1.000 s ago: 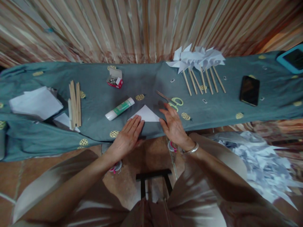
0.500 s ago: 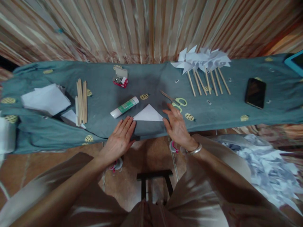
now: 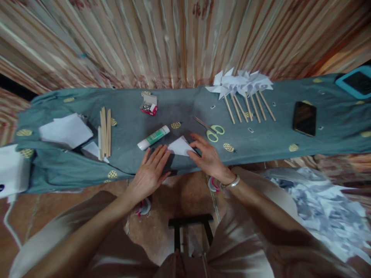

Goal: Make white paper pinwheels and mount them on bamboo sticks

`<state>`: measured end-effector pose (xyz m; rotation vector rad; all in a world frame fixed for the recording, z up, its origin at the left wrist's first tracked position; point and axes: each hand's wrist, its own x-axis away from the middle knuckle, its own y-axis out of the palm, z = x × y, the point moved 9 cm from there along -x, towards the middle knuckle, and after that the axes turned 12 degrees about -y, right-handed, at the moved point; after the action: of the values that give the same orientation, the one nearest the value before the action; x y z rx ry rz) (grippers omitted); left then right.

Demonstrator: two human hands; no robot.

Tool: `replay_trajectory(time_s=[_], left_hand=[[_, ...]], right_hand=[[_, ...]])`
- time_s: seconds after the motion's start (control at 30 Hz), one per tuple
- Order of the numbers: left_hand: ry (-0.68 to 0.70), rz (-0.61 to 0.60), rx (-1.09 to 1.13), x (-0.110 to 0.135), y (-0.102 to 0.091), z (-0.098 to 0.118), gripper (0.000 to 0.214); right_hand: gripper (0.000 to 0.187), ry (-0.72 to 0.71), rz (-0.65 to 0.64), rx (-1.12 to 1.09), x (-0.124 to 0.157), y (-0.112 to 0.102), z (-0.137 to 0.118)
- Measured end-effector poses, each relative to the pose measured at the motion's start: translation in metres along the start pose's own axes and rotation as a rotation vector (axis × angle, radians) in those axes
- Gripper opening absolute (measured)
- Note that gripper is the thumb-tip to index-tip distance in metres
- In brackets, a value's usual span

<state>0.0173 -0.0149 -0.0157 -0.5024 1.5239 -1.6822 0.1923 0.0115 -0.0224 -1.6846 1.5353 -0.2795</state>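
A white sheet of paper (image 3: 180, 147) folded into a triangle lies near the front edge of the cloth-covered table. My left hand (image 3: 150, 170) rests flat with its fingers stretched out, their tips at the paper's left corner. With thumb and fingers curled around the right corner, my right hand (image 3: 207, 156) grips the paper and hides part of that corner. A glue stick (image 3: 153, 138) with a green label lies just beyond my left fingertips. Scissors (image 3: 213, 131) with light green handles lie partly opened beyond my right hand.
Several paper pinwheels (image 3: 243, 85) on sticks lie at the back right, near a phone (image 3: 305, 119). A small red box (image 3: 149, 106) holds metal pieces. Wooden sticks (image 3: 106, 133) and white paper sheets (image 3: 68, 129) lie left. More pinwheels (image 3: 330, 208) are heaped at lower right.
My right hand has moved inward onto the paper's right corner and now grips it. The triangle has turned slightly. My left hand stays at the left corner; the camera view has shifted a little.
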Motion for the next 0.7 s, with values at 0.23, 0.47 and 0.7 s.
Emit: replay_trajectory(time_s=[0.23, 0.47, 0.7], left_hand=[[-0.01, 0.072, 0.169, -0.022, -0.012, 0.007, 0.071], [-0.02, 0.095, 0.233, -0.035, -0.009, 0.006, 0.062], [0.04, 0.117, 0.134, -0.034, -0.017, 0.013, 0.037]], right_hand=[[0.011, -0.079, -0.024, -0.114, -0.005, 0.006, -0.02], [0.027, -0.009, -0.075, -0.406, -0.008, 0.014, -0.018], [0.028, 0.117, 0.087, -0.387, -0.006, -0.007, 0.017]])
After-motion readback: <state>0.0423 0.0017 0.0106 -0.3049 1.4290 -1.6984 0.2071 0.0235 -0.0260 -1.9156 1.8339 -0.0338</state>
